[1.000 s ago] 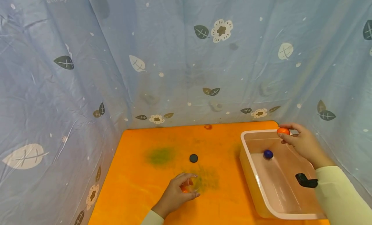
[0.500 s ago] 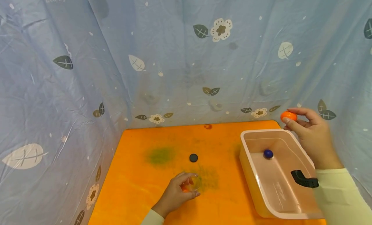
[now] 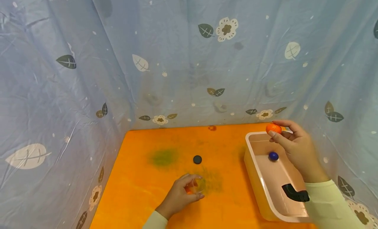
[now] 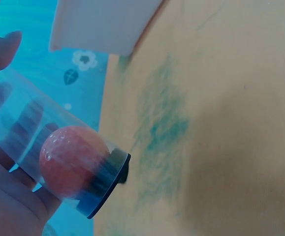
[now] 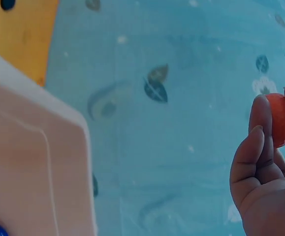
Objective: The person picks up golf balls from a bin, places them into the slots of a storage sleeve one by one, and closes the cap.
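My left hand (image 3: 180,196) grips a clear plastic tube (image 4: 29,118) low over the table, fingers and thumb around its sides. Inside the tube, an orange ball (image 4: 73,160) rests near the black end cap (image 4: 103,189). With thumb and fingertips, my right hand (image 3: 299,153) pinches another orange ball (image 3: 273,128) above the far end of the pale pink bin (image 3: 254,176). In the right wrist view that ball (image 5: 282,120) shows between the fingers. A dark blue ball (image 3: 273,156) lies on the bin's floor.
A round black disc (image 3: 197,159) lies on the orange table (image 3: 141,196), just beyond the left hand. Blue leaf-print curtains (image 3: 177,58) enclose the table at the back and sides. A black strap piece (image 3: 295,193) juts from the right sleeve over the bin.
My right hand rose with the orange ball, then came down and left over the bin's far end. My left hand and the tube stay nearly still.
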